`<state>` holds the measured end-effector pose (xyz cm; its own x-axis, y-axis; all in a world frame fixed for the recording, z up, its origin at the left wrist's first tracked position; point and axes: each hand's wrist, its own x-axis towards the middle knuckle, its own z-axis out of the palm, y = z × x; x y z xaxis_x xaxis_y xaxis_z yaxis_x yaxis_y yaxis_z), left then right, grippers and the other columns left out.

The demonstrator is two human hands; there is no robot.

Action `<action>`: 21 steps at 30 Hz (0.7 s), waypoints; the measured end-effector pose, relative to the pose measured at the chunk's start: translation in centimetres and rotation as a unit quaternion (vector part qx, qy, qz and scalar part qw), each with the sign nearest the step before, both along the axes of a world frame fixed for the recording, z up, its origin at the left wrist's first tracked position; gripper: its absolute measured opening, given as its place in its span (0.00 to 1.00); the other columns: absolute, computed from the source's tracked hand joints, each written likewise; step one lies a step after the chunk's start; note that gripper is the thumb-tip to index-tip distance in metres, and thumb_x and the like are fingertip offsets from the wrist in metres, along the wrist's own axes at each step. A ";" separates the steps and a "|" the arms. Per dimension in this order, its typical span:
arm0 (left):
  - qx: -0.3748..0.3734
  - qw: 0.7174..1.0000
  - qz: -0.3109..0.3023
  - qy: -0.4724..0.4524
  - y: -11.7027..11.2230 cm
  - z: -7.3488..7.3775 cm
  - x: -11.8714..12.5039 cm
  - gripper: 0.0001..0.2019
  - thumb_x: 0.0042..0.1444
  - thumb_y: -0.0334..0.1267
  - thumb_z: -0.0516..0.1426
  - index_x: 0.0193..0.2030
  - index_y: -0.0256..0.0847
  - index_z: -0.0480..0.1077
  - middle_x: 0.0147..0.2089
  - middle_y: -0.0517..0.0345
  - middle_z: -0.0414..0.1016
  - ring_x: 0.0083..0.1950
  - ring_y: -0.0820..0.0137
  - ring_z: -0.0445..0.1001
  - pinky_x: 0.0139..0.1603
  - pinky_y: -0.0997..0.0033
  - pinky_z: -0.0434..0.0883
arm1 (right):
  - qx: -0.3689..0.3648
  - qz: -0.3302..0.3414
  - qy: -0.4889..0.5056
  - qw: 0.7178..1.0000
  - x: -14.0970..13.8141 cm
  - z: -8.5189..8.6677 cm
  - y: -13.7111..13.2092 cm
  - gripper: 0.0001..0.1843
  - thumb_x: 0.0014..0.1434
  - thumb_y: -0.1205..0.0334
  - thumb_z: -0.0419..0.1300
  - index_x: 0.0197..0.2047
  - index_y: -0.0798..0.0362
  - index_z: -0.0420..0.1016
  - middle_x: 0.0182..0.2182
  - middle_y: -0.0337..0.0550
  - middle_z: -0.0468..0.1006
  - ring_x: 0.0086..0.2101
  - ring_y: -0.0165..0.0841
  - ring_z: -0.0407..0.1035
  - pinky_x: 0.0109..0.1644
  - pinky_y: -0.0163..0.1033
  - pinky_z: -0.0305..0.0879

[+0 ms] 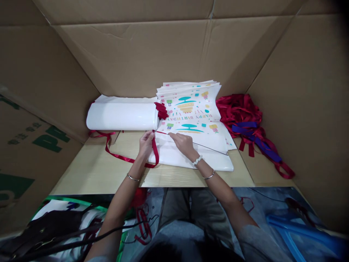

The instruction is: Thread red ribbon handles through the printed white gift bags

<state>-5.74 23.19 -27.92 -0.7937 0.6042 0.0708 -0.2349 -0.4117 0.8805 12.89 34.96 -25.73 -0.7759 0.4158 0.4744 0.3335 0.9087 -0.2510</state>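
Note:
My left hand (147, 142) pinches a red ribbon (156, 149) near the edge of the white folded sheets. The ribbon's length loops down and trails left across the table. My right hand (183, 143) is closed in a fist-like grip on a thin dark rod or cord (209, 148), which sticks out to the right; I cannot tell which. A short red strand runs taut between both hands. Beneath them lie white sheets printed "HAPPY BIRTHDAY" (188, 109) with coloured cakes and gifts. A rolled-over white stack (122, 113) lies to the left.
A bundle of cut red ribbon (161, 110) rests between the stacks. A heap of red ribbons (240, 109) with a purple strip (267, 149) lies at the right. Cardboard walls (131, 54) surround the wooden table (89, 174). A dark bag (49, 229) and blue stool (305, 233) are below.

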 end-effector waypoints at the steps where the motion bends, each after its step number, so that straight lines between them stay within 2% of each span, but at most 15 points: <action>1: 0.000 1.000 0.002 0.003 0.0 0.0 0.0 0.24 0.38 0.49 0.78 0.36 0.41 0.77 0.28 0.63 0.75 0.29 0.75 0.72 0.32 0.76 0.69 | -0.008 0.005 0.004 1.000 0.0 0.0 0.0 0.21 0.77 0.64 0.50 0.62 0.43 0.81 0.36 0.43 0.84 0.35 0.32 0.74 0.34 0.36 0.57; 8: 0.011 1.000 -0.009 0.025 -0.1 0.4 0.3 0.27 0.36 0.52 0.79 0.34 0.41 0.73 0.24 0.67 0.70 0.25 0.78 0.66 0.26 0.80 0.63 | -0.062 0.035 0.004 0.997 0.1 -0.1 -0.1 0.20 0.77 0.62 0.51 0.62 0.44 0.81 0.47 0.43 0.86 0.45 0.35 0.79 0.43 0.35 0.67; 14: -0.010 0.998 0.005 0.070 -0.2 0.6 0.3 0.26 0.37 0.54 0.78 0.33 0.40 0.75 0.27 0.62 0.74 0.26 0.76 0.67 0.27 0.77 0.65 | -0.117 0.044 -0.007 0.992 0.5 1.0 -0.5 0.17 0.76 0.60 0.54 0.59 0.42 0.83 0.51 0.39 0.85 0.49 0.37 0.79 0.49 0.36 0.70; 17: -0.024 0.996 -0.001 0.088 -0.3 0.4 0.4 0.25 0.40 0.55 0.77 0.33 0.40 0.75 0.28 0.61 0.75 0.28 0.75 0.69 0.31 0.76 0.66 | -0.182 0.046 0.005 0.982 0.5 2.2 -0.9 0.16 0.73 0.55 0.59 0.60 0.42 0.81 0.50 0.38 0.86 0.46 0.36 0.79 0.48 0.37 0.69; 21: -0.041 0.993 -0.031 0.110 -0.2 0.3 1.1 0.23 0.39 0.52 0.77 0.33 0.39 0.76 0.29 0.59 0.77 0.30 0.73 0.71 0.35 0.74 0.68 | -0.307 0.070 0.056 0.948 -0.9 3.0 -1.1 0.19 0.71 0.51 0.61 0.61 0.45 0.78 0.43 0.39 0.86 0.37 0.33 0.77 0.43 0.36 0.67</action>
